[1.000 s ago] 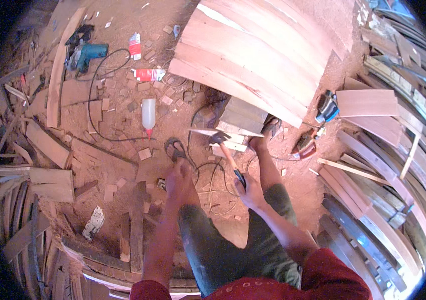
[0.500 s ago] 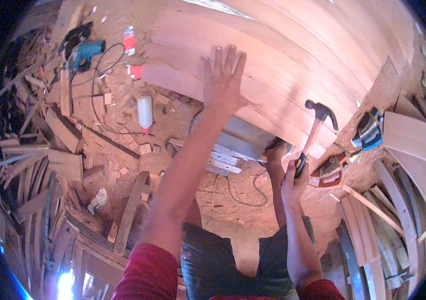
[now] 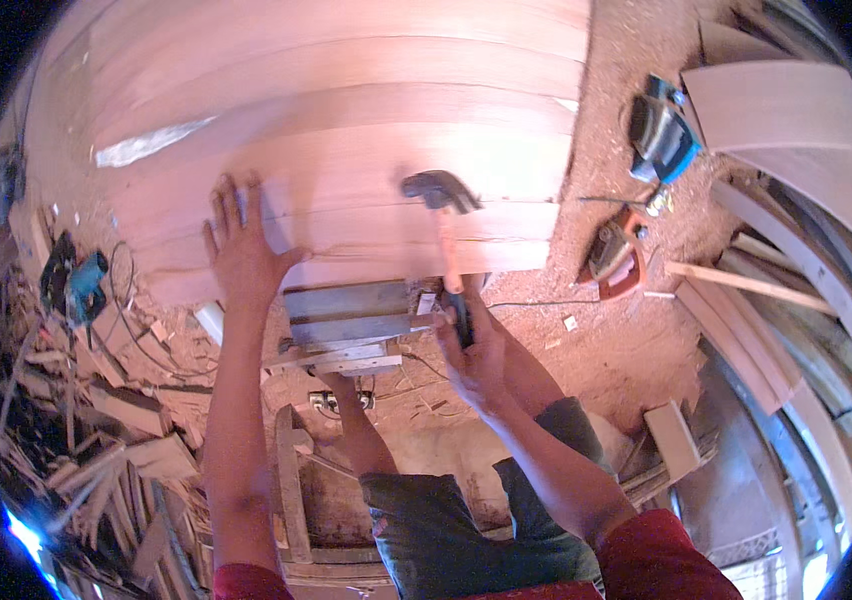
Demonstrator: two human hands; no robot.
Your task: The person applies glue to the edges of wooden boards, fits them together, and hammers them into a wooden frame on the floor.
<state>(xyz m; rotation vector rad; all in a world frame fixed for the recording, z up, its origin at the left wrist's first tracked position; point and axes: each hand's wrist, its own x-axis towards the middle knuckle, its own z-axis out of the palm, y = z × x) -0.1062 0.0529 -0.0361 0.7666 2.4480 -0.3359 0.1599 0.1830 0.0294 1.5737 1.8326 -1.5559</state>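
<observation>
A claw hammer point(image 3: 450, 252) with a dark head and a wooden, black-gripped handle is in my right hand point(image 3: 476, 358), fingers wrapped round the grip. Its head is above the near part of a broad panel of pale planks point(image 3: 346, 130); I cannot tell whether it touches. My left hand point(image 3: 246, 250) lies with fingers spread on the panel near its front edge, left of the hammer. Beneath that edge are grey boards point(image 3: 351, 312) and a pale batten point(image 3: 351, 355).
A blue-and-black power tool point(image 3: 661, 140) and an orange-framed tool point(image 3: 614, 255) lie on the dusty floor at right. Curved planks point(image 3: 776, 110) are stacked beyond them. A teal power tool point(image 3: 86, 285) and scrap wood point(image 3: 131, 410) lie at left; a cable point(image 3: 546, 303) crosses the floor.
My view has swung to the right. The hammer has come from beside the panel's right corner to above its near part, and my left hand stays spread on the planks.
</observation>
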